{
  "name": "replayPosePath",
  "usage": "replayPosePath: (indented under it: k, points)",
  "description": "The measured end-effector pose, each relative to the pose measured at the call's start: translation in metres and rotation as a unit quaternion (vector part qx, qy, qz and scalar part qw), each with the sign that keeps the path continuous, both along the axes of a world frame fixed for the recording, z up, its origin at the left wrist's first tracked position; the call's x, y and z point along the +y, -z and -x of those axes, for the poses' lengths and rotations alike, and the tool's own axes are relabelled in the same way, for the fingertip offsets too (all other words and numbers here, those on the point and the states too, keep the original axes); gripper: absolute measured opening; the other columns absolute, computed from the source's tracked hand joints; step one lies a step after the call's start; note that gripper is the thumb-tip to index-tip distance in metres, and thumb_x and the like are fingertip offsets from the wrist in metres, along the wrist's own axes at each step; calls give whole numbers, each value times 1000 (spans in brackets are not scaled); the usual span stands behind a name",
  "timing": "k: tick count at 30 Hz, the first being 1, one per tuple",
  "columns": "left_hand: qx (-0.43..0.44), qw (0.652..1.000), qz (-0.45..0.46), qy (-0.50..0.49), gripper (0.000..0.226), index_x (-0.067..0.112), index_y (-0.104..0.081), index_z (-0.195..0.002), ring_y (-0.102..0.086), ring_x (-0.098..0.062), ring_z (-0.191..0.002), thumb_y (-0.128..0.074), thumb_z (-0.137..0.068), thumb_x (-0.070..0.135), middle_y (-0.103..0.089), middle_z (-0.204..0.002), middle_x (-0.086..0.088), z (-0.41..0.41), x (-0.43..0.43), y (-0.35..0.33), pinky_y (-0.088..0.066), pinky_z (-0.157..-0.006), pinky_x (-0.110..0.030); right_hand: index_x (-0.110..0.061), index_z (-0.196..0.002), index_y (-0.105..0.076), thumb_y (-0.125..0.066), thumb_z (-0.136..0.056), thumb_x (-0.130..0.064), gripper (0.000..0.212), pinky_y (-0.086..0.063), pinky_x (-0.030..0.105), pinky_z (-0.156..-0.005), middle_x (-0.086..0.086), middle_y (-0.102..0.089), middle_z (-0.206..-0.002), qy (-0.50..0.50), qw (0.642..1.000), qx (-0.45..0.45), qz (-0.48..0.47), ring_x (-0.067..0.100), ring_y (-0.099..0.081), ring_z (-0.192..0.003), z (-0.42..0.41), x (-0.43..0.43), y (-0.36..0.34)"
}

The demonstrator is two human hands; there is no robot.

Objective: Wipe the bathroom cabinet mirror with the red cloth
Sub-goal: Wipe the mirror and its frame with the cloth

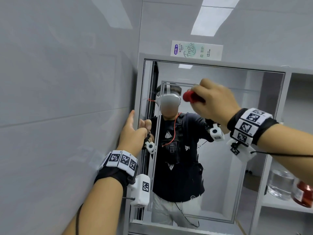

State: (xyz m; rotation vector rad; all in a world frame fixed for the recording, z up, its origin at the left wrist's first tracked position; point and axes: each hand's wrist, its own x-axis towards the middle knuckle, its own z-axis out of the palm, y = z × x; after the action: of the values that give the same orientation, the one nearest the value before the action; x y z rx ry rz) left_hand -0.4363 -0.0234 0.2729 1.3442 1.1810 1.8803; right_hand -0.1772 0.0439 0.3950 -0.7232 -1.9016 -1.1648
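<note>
The bathroom cabinet mirror (237, 133) fills the middle of the view, framed in pale grey. My right hand (215, 100) grips the bunched red cloth (190, 97) against the upper middle of the glass. My left hand (133, 131) holds the mirror door's left edge, thumb on the front and fingers wrapped behind the frame. The glass reflects a person in a dark shirt and a headset. Both wrists carry bands with black and white markers.
A tiled wall (59, 99) runs close along the left. A toothpaste box (196, 50) lies on top of the cabinet. Open shelves at the right hold a clear glass jar (279, 184) and a red bottle (303, 194).
</note>
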Motion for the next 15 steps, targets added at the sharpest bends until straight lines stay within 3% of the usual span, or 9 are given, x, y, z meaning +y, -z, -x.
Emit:
replayPosePath:
  k: [4,10,15]
  points:
    - [7,1000,9,7,88,21,-23,-165,-41,43,-66,-40,-87,-16,-51,-59,53,-1,-2,-1,-35,-54,8,-18,-109,-62,-67,-84,-23,27,-41,33,-54,3,-53,-100,7,992,122,-5,29,-47,-66,5,0,-27]
    - [1,1000,19,13,89,23,-23,-165,-42,43,-66,-39,-87,-16,-48,-56,55,-2,-5,-2,-36,-53,8,-19,-111,-66,-73,-88,-25,24,-34,26,-55,-1,-57,-95,19,997,-73,21,28,-58,-71,5,-10,2]
    - [3,1000,18,14,90,23,-23,-166,-42,44,-69,-40,-87,-16,-53,-59,53,-2,-5,-3,-36,-53,7,-19,-109,-64,-67,-85,-30,26,-51,40,-59,2,-61,-97,46,994,94,-7,36,-60,-75,12,-11,-35]
